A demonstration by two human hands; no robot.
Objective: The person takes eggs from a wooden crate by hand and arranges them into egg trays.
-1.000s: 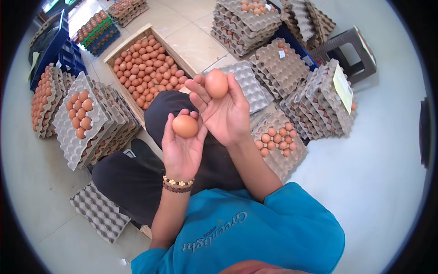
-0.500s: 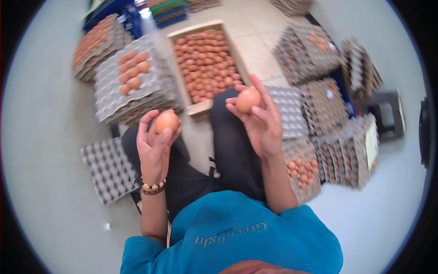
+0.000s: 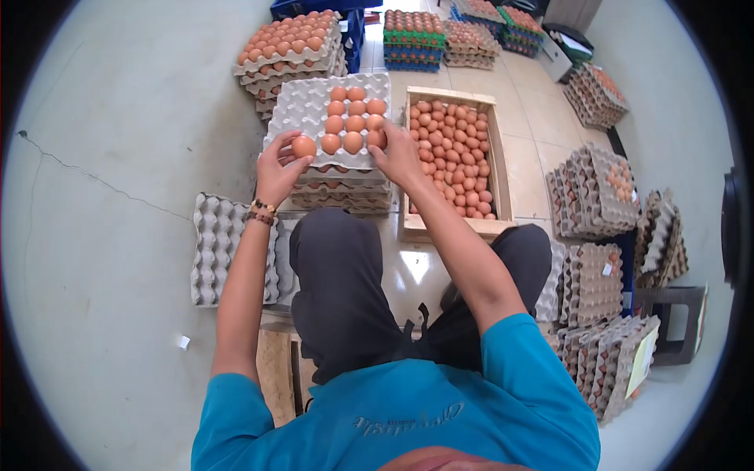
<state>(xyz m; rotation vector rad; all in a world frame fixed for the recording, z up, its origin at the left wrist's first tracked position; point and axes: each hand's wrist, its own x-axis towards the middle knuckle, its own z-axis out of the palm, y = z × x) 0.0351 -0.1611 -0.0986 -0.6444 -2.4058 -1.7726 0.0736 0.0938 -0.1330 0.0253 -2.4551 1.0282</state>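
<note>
My left hand (image 3: 280,171) grips a brown egg (image 3: 304,147) between thumb and fingers, at the near left edge of a grey egg tray (image 3: 298,106). At the tray's near right corner, the fingers of my right hand (image 3: 400,157) are closed around another brown egg (image 3: 377,139), partly covered by the fingertips. I cannot tell whether that egg rests in its cup. Several brown eggs (image 3: 355,123) fill cups on the tray's right side, while the cups on the left are bare. This tray tops a stack of filled trays. Right of it stands a wooden crate (image 3: 503,184) full of loose eggs.
Bare egg trays (image 3: 216,251) lie left of my knees. Behind the stack is another tray stack (image 3: 287,47) loaded with eggs. More tray stacks (image 3: 593,192) line the right side, near a dark stool (image 3: 675,326). Green and blue trays (image 3: 414,39) with eggs stand far back.
Both hands, each with an egg, have moved from above my lap to the tray on the left stack. The view has swung left, and the right hand's egg is now at the tray's corner.
</note>
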